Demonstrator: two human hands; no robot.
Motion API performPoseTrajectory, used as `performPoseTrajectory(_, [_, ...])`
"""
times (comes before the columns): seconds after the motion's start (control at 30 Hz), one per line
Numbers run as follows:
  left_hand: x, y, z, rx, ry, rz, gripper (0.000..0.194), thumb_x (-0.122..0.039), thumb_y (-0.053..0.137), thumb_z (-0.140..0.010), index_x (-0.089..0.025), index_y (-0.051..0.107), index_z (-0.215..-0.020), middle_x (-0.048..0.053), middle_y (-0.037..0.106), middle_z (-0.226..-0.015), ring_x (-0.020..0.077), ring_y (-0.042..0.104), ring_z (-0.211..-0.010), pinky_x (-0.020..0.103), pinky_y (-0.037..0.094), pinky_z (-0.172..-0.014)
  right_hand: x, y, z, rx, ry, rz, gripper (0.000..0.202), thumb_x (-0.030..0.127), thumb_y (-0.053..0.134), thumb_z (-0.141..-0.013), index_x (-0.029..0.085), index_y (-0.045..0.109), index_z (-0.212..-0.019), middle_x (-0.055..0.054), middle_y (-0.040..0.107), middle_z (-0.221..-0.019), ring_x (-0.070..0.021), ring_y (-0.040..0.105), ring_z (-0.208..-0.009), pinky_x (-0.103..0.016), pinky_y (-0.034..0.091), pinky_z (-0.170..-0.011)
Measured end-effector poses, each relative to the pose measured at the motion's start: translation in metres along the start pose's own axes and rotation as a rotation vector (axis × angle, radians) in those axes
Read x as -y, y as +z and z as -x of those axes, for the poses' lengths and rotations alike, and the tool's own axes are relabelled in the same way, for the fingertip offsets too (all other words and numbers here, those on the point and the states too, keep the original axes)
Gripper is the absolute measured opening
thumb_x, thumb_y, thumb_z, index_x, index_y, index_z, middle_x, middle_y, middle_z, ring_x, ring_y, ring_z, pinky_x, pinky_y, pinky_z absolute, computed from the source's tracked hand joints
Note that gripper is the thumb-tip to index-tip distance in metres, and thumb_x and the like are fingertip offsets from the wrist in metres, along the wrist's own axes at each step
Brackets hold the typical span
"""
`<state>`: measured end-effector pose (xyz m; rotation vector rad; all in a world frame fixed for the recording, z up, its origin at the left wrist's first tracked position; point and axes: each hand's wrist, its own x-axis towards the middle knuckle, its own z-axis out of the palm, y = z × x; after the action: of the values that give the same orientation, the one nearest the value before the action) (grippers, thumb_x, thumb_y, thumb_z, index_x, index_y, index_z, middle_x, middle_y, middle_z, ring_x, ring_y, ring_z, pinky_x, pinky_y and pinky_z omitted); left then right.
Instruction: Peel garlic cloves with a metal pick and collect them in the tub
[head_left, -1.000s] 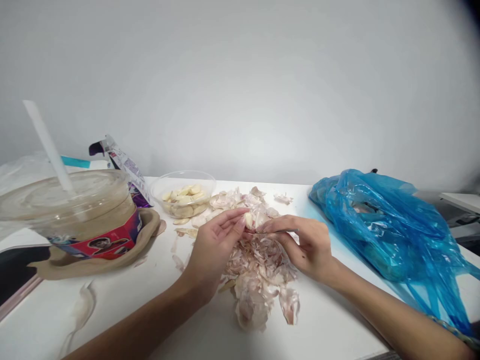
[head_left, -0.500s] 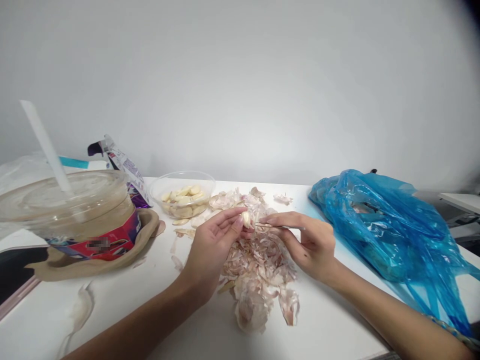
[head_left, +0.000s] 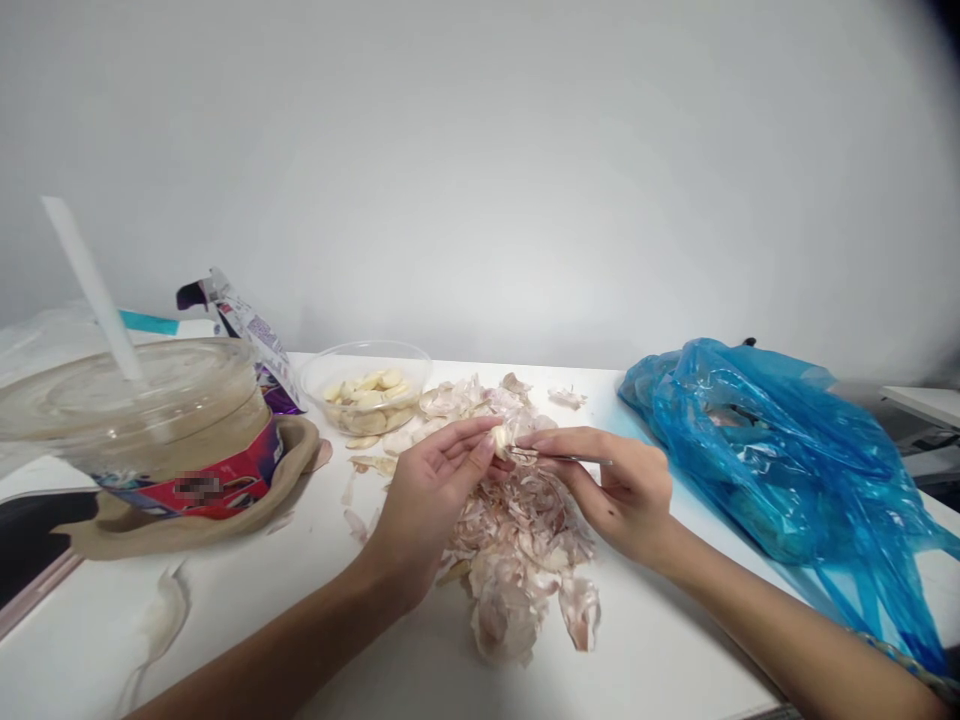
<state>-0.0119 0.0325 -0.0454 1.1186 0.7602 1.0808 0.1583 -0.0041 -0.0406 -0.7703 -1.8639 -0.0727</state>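
Observation:
Between thumb and fingers, my left hand (head_left: 431,490) pinches a pale garlic clove (head_left: 501,438). My right hand (head_left: 611,485) grips a thin metal tool (head_left: 570,458), its tip at the clove's right side. What kind of tool it is cannot be made out. Beneath both hands lies a heap of papery garlic skins (head_left: 517,540). Behind my left hand stands a clear plastic bowl (head_left: 367,350) of peeled cloves (head_left: 375,392), with a few pieces beside its base.
At the left, a large drink cup (head_left: 202,450) with a straw sits in a cardboard holder (head_left: 300,470), near a purple snack bag (head_left: 255,335) and a dark device (head_left: 37,540). A blue plastic bag (head_left: 765,460) lies at the right. A wall stands behind.
The clove and my left fingertips have shifted slightly right, towards the tool. My right hand has barely moved and still grips the tool.

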Motion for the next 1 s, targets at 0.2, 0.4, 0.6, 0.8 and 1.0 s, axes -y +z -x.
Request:
performPoseTrajectory(0.2, [0.0014, -0.0005, 0.0001, 0.01, 0.009, -0.009, 0.028, -0.029, 0.068, -0.074, -0.019, 0.066, -0.099, 0.002, 0.069, -0.077, 0.0144, 0.063, -0.071, 0.026, 0.049, -0.072, -0.0001, -0.0011, 0.0003, 0.011, 0.006, -0.006, 0.036, -0.001, 0.053, -0.078, 0.022, 0.061, -0.105, -0.002, 0.073, -0.093, -0.0165, 0.069, -0.085, -0.027, 0.059, -0.071])
performPoseTrajectory(0.4, [0.0029, -0.0003, 0.0001, 0.026, 0.018, -0.031, 0.027, -0.03, 0.066, -0.075, -0.02, 0.065, -0.1, 0.002, 0.069, -0.08, 0.0146, 0.062, -0.075, 0.027, 0.048, -0.074, 0.0013, -0.0022, -0.0005, 0.012, 0.005, -0.001, 0.036, -0.001, 0.054, -0.078, 0.022, 0.062, -0.103, -0.001, 0.073, -0.091, -0.0153, 0.07, -0.084, -0.026, 0.058, -0.071])
performPoseTrajectory(0.6, [0.0003, 0.0006, 0.0028, 0.024, 0.005, -0.057, 0.026, -0.031, 0.066, -0.075, -0.02, 0.065, -0.098, 0.002, 0.068, -0.08, 0.014, 0.062, -0.075, 0.026, 0.048, -0.073, 0.0029, -0.0022, -0.0012, 0.002, 0.014, 0.004, 0.032, -0.002, 0.056, -0.077, 0.02, 0.062, -0.099, -0.001, 0.073, -0.089, -0.0145, 0.07, -0.082, -0.023, 0.057, -0.069])
performPoseTrajectory(0.8, [0.0005, 0.0012, 0.0014, 0.022, 0.018, -0.077, 0.025, -0.032, 0.067, -0.075, -0.02, 0.065, -0.098, 0.001, 0.068, -0.082, 0.0125, 0.061, -0.074, 0.024, 0.048, -0.073, 0.0038, -0.0029, -0.0014, -0.006, 0.005, 0.016, 0.03, -0.002, 0.055, -0.078, 0.02, 0.062, -0.097, -0.001, 0.073, -0.087, -0.0138, 0.07, -0.08, -0.023, 0.056, -0.067])
performPoseTrajectory(1.0, [-0.0003, 0.0017, 0.0014, 0.015, 0.024, -0.106, 0.026, -0.033, 0.066, -0.075, -0.021, 0.065, -0.098, 0.001, 0.068, -0.08, 0.0124, 0.061, -0.074, 0.023, 0.049, -0.071, 0.0026, -0.003, -0.0007, 0.009, 0.011, 0.015, 0.03, -0.003, 0.055, -0.077, 0.018, 0.062, -0.096, -0.002, 0.073, -0.087, -0.0135, 0.069, -0.081, -0.023, 0.056, -0.068])
